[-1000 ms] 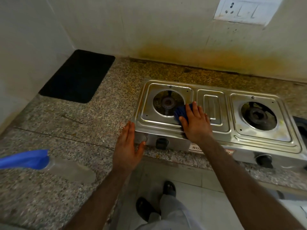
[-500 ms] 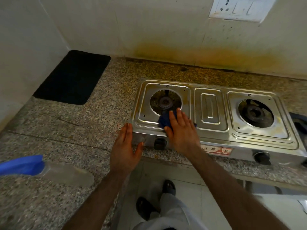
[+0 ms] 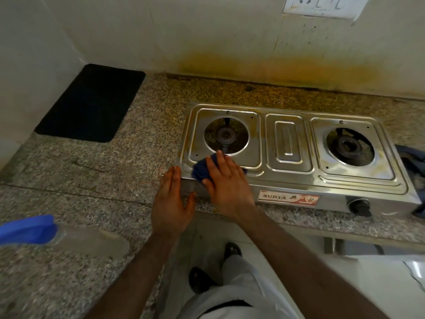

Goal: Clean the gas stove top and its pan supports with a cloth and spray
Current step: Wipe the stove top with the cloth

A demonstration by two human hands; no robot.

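A two-burner steel gas stove [image 3: 289, 173] stands on the granite counter with no pan supports on its burners. My right hand [image 3: 226, 180] lies flat on a dark blue cloth [image 3: 199, 171], pressing it onto the stove's front left corner below the left burner [image 3: 226, 136]. My left hand [image 3: 171, 203] rests with fingers straight against the stove's left front corner and holds nothing. A clear spray bottle [image 3: 76, 240] with a blue head lies on its side on the counter at the lower left.
A black mat [image 3: 92, 102] lies on the counter in the back left corner. The wall behind the stove carries a yellow-brown stain [image 3: 276, 67] and a switch plate [image 3: 322, 5]. A dark object [image 3: 411, 162] sits at the stove's right end. My feet stand on the tiled floor below.
My right hand has slid the blue cloth leftward and toward the front, from beside the centre panel to the stove's front left corner. My left hand has stayed at the corner.
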